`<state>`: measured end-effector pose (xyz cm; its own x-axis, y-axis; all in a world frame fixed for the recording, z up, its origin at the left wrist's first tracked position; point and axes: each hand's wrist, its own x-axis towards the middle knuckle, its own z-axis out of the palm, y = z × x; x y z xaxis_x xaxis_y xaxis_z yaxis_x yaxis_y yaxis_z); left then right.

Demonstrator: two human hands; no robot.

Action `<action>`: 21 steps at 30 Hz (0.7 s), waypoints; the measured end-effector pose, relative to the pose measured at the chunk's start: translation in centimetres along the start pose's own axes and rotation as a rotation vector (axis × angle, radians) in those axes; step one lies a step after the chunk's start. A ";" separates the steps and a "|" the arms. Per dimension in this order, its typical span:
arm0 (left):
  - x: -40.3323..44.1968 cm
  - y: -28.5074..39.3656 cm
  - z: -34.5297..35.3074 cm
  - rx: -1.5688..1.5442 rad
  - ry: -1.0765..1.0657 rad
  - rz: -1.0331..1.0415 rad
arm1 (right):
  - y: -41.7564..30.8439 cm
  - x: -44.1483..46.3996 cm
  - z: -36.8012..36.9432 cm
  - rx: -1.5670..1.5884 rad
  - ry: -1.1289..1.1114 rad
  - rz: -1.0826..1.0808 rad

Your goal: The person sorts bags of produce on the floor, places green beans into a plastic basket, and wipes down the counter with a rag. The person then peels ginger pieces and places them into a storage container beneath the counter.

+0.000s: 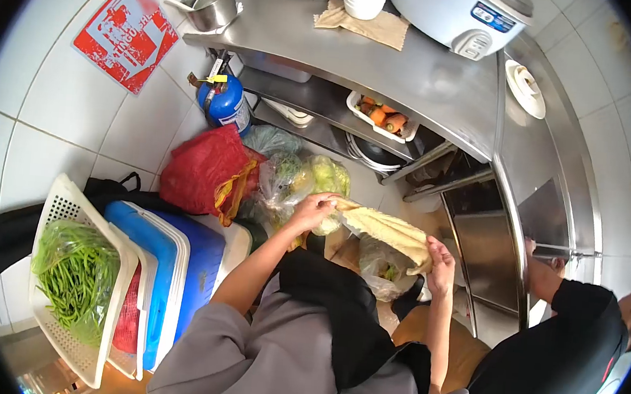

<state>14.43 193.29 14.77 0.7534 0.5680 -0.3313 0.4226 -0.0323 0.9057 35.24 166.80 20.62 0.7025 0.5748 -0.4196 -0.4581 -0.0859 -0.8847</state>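
A yellow cloth [384, 227] is stretched between my two hands in front of my body. My left hand [315, 212] pinches its left end. The other end is gripped by my right hand [441, 265], where part of the cloth hangs down. Below the cloth lies a clear plastic bag [384, 274] with something green inside. Clear bags of pale green vegetables [328, 177] rest on the floor just beyond my left hand.
A steel counter [301, 23] with rice cookers [463, 15] runs ahead; carrots in a white basket [382, 116] sit below it. To the left are a red sack [206, 165], a blue gas cylinder [222, 102] and a basket of green beans [76, 274]. A person [557, 353] stands at right.
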 end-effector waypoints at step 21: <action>-19.3 4.7 20.0 0.416 -0.377 0.172 | 13.2 -17.0 4.5 0.815 -0.273 -0.057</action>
<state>11.93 165.73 20.12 0.9238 0.1964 -0.3286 0.3828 -0.4617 0.8002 14.84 159.53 17.02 0.6282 0.7454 -0.2230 -0.7478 0.4994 -0.4374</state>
